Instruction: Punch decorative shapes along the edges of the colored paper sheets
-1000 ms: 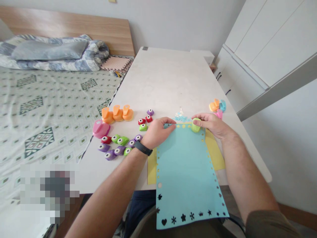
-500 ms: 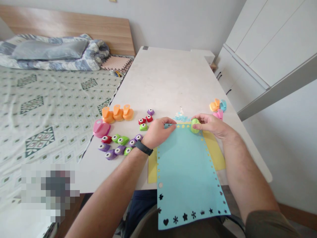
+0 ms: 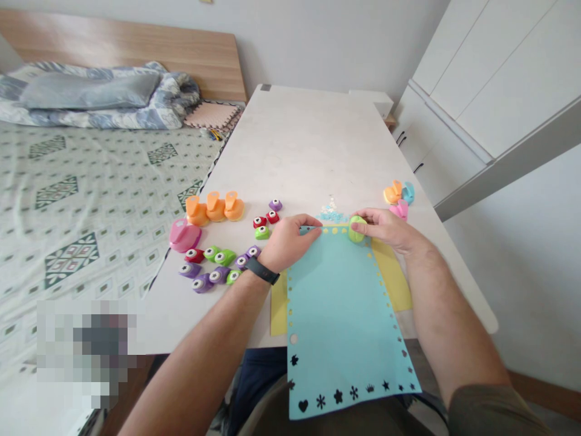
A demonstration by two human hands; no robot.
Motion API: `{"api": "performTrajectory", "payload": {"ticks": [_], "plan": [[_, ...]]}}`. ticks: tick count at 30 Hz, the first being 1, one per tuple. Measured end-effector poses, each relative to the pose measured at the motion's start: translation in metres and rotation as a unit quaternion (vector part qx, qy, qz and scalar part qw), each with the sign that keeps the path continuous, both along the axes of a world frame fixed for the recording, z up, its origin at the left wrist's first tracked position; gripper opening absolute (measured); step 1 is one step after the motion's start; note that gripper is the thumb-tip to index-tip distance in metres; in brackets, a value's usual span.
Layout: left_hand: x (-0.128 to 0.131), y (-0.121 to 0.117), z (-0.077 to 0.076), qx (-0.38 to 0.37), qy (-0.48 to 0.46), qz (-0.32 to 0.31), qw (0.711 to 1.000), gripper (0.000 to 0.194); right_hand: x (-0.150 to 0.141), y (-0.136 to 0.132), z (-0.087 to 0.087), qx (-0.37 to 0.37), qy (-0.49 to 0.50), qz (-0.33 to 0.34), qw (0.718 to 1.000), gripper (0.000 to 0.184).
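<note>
A light blue paper sheet [image 3: 338, 303] with punched holes along its edges lies over a yellow sheet [image 3: 394, 275] at the table's near edge. My left hand [image 3: 290, 239], a dark band on its wrist, presses the blue sheet's far left corner with curled fingers. My right hand [image 3: 385, 229] pinches a small green paper punch [image 3: 357, 230] set on the sheet's far edge, near the right corner. A little heap of punched-out bits [image 3: 333, 213] lies just beyond the sheet.
On the white table [image 3: 299, 151], many small punches [image 3: 218, 266] in purple, green and red lie left of my left hand, with three orange punches [image 3: 215, 207] and a pink one [image 3: 184, 235]. More punches [image 3: 398, 195] sit at the right edge. A bed [image 3: 91, 181] stands left.
My right hand has slid the green punch a little to the left along the blue sheet's far edge. My left hand has stayed in place.
</note>
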State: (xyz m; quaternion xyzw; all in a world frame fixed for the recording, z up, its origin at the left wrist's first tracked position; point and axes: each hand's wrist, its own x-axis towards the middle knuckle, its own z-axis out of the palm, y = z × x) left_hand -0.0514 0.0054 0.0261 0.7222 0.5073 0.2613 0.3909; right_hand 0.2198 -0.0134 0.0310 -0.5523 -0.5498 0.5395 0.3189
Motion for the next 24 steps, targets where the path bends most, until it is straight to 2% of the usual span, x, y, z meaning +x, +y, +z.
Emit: {"api": "performTrajectory", "payload": {"ticks": [6, 24], "plan": [[0.001, 0.0, 0.0, 0.002, -0.001, 0.001, 1.0, 0.03, -0.004, -0.002, 0.005, -0.007, 0.018, -0.019, 1.0, 0.046], [0.001, -0.001, 0.002, 0.003, -0.009, -0.002, 1.0, 0.029, 0.002, 0.004, -0.008, 0.013, 0.031, -0.045, 0.998, 0.045]]}}
